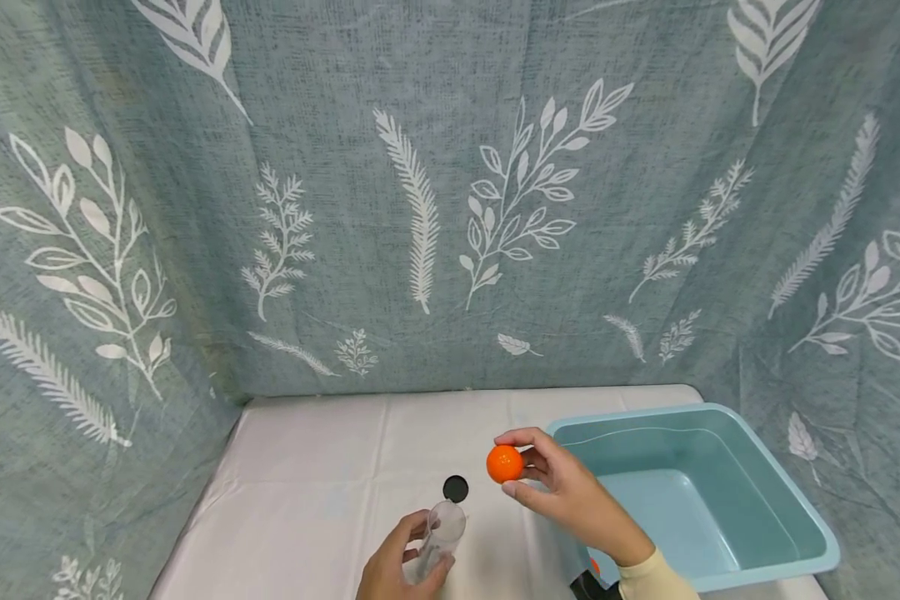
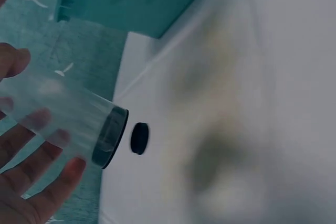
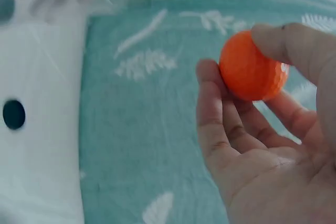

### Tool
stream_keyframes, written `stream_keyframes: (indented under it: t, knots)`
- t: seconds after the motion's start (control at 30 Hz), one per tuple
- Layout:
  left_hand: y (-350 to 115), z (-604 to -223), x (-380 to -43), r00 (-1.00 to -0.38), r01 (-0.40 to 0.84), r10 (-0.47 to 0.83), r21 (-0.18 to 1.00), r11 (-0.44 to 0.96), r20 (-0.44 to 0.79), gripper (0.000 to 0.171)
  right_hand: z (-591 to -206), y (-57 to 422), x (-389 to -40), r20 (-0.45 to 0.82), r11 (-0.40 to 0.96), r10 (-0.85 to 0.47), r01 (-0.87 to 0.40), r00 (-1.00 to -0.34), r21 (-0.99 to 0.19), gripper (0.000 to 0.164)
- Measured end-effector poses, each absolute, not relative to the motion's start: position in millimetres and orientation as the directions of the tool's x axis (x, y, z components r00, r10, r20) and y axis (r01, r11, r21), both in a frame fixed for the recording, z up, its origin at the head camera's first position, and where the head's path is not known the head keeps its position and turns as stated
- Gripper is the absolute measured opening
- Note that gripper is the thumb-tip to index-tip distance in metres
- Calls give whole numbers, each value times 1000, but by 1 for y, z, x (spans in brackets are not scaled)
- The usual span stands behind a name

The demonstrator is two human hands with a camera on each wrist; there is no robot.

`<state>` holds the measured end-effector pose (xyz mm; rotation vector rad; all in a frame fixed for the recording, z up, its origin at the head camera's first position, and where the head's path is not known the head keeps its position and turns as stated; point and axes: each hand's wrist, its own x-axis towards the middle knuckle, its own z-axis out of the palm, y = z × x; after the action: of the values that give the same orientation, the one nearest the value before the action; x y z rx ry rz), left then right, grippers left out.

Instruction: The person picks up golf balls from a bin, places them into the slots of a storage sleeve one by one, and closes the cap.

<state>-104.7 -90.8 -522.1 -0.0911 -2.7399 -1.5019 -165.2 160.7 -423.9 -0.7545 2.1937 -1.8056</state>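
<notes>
In the head view my right hand [image 1: 570,500] pinches an orange golf ball [image 1: 504,463] between thumb and fingertips, over the table. The right wrist view shows the dimpled surface of the ball [image 3: 252,66] close up. Lower and to the left, my left hand [image 1: 396,560] grips a clear cylindrical container [image 1: 444,533], its round mouth facing up. The fingers wrap its side, and through the wall of the container [image 2: 68,106] they show in the left wrist view. A small round black lid [image 1: 456,488] lies on the table just beyond the container.
A light-blue plastic basin [image 1: 768,467] stands on the right of the table, under and beside my right forearm. Part of an orange thing [image 1: 595,566] shows inside its near left corner. A white cloth [image 1: 307,475] covers the table; a leaf-patterned curtain [image 1: 330,208] hangs behind and on both sides.
</notes>
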Motion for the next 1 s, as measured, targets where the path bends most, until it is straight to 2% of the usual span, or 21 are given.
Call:
stream_keyframes:
  t: [0.2,0.37,0.77,1.0]
  knots:
    - [-97,-505,-106,-990,142,72,816,560,122,51,-441,132,-157,301,68,-451,-369,-840,-927,45]
    - [-100,-496,-105,-986,168,99,809,563,136,51,-453,114,-151,367,41,-416,-420,-832,-907,47]
    - [-100,-490,-103,-952,291,84,785,547,294,50,-475,100,-139,318,14,-467,-367,-825,-930,45]
    - [-104,-489,-103,-952,300,118,789,536,282,47,-478,96,-138,309,-27,-499,-341,-810,-940,45]
